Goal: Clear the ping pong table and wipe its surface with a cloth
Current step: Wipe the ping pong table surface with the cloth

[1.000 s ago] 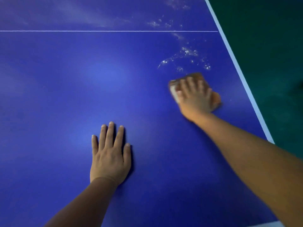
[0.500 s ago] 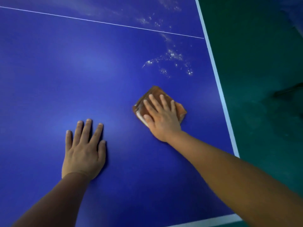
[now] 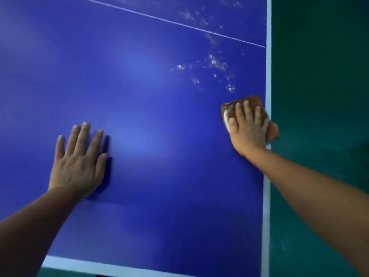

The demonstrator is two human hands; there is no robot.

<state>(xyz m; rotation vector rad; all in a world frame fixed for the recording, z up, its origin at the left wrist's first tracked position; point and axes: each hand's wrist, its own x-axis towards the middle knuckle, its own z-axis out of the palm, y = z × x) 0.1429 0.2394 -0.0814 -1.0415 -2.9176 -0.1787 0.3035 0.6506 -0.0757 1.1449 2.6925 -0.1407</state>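
Your right hand [image 3: 248, 126] pressed the folded brown cloth [image 3: 252, 101] flat at the blue desk's [image 3: 149, 86] right edge; the left hand [image 3: 78, 162] lay open, probably bracing your reach.

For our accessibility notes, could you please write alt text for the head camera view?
A right hand presses a brown cloth flat at the right edge of a blue ping pong table, just below white splatter. The left hand rests flat on the table.

Left hand [image 3: 76, 164] flat on blue table [image 3: 159, 116]; right hand [image 3: 248, 128] pressing brown cloth [image 3: 253, 100] at right edge, overhanging; white specks [image 3: 214, 63] beyond; green floor [image 3: 319, 76].
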